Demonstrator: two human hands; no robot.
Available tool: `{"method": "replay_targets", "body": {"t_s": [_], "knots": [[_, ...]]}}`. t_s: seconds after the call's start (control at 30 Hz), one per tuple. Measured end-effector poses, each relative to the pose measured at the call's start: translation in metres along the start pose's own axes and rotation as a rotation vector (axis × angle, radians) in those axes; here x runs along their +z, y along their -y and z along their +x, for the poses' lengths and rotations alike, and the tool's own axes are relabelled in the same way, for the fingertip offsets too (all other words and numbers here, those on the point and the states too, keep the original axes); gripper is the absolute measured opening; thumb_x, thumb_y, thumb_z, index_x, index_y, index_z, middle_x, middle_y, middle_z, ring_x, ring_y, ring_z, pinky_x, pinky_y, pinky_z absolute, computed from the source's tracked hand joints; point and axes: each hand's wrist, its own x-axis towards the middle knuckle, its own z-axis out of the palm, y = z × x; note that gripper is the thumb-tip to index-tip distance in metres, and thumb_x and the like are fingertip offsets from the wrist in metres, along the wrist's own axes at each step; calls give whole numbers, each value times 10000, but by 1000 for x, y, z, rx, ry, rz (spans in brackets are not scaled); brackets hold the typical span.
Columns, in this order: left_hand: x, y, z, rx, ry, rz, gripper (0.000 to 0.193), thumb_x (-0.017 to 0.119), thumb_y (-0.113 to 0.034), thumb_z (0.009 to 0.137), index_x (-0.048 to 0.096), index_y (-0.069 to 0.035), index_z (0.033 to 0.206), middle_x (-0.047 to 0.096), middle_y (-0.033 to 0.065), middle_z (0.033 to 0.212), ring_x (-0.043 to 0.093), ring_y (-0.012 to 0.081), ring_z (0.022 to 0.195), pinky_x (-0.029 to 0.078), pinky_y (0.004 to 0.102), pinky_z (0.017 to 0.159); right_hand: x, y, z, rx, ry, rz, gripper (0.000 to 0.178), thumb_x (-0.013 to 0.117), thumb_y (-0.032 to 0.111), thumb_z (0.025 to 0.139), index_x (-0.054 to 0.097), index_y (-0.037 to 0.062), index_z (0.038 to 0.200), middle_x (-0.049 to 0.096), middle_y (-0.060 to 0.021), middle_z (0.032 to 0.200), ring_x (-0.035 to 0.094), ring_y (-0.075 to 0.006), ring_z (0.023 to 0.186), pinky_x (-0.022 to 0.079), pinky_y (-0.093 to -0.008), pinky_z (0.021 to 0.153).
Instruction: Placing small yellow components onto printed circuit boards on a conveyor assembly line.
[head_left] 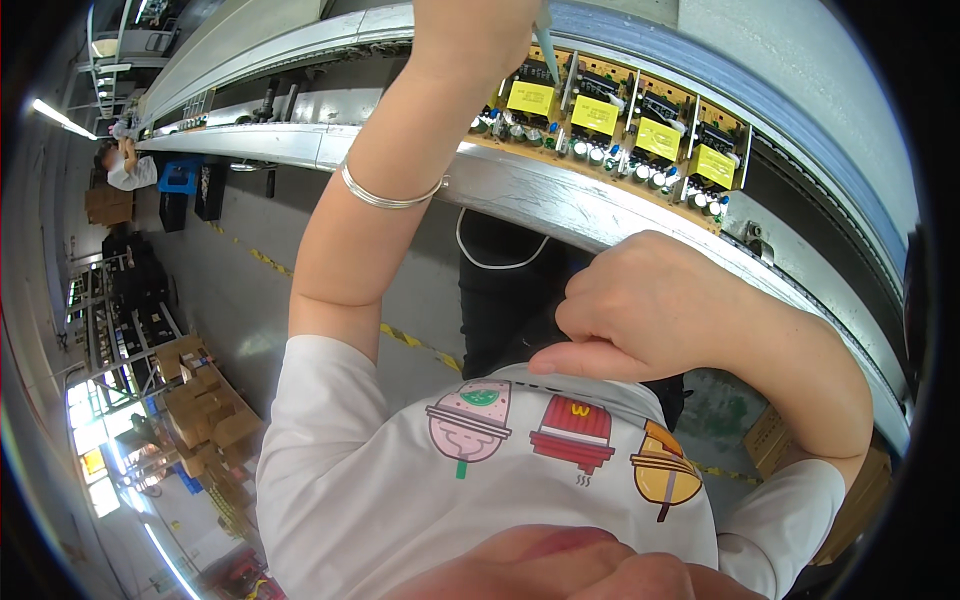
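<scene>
The left hand (478, 34), its grip unseen, has a tapered tip (547, 52) beside it over circuit boards (612, 130); the right hand (645, 308) curls closed.

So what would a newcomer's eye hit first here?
Four bright yellow squares on the circuit boards, upper right of centre. Next, the silvery bangle on the left forearm, whose hand is cut off by the top edge. Then cartoon prints across the white shirt, below centre.
</scene>
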Motion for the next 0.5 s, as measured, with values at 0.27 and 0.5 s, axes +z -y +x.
{"method": "replay_targets", "body": {"t_s": [0.27, 0.5], "knots": [[50, 1, -5, -739, 79, -528, 333, 665, -401, 989, 549, -98, 920, 455, -55, 582, 359, 33, 425, 276, 199, 373, 0, -4, 20, 11, -9, 23, 494, 649, 393, 952, 583, 72, 581, 561, -75, 594, 541, -292, 544, 447, -336, 552], [141, -16, -19, -284, 78, 225, 281, 673, -340, 995, 555, -87, 975, 466, -54, 633, 400, 50, 494, 314, 216, 449, -4, 13, 42, -38, 2, 38, 552, 591, 422, 976, 635, 41, 580, 600, -79, 566, 560, -309, 514, 454, -348, 517]]}}
